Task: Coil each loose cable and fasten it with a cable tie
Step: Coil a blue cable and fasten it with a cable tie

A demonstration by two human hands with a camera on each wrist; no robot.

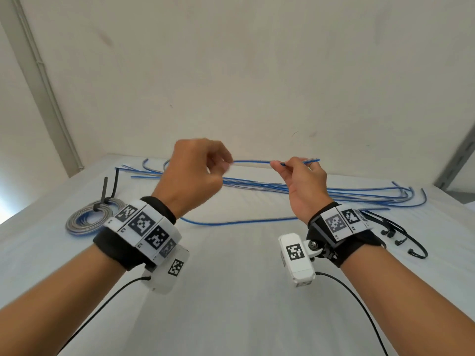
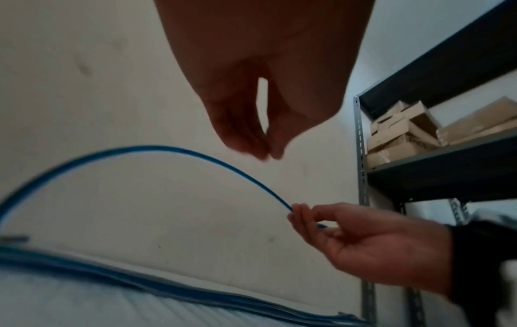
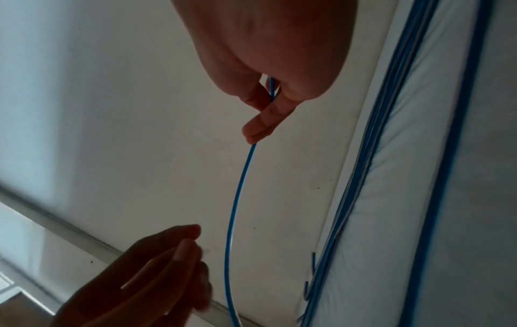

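right hand (image 1: 304, 186) pinches blue cable (image 1: 252, 162) near its end, left hand (image 1: 191, 173) fingers curled just beside it holding nothing; judge: left should pinch cable and start an even loop toward right

Right hand (image 1: 305, 187): we pinch the blue cable (image 1: 253, 162) near its end.
Left hand (image 1: 191, 176): raised, fingertips curled at the cable.
Table (image 1: 231, 291): loose cables (image 1: 334, 192), a tied coil (image 1: 88, 218), black ties (image 1: 401, 237).
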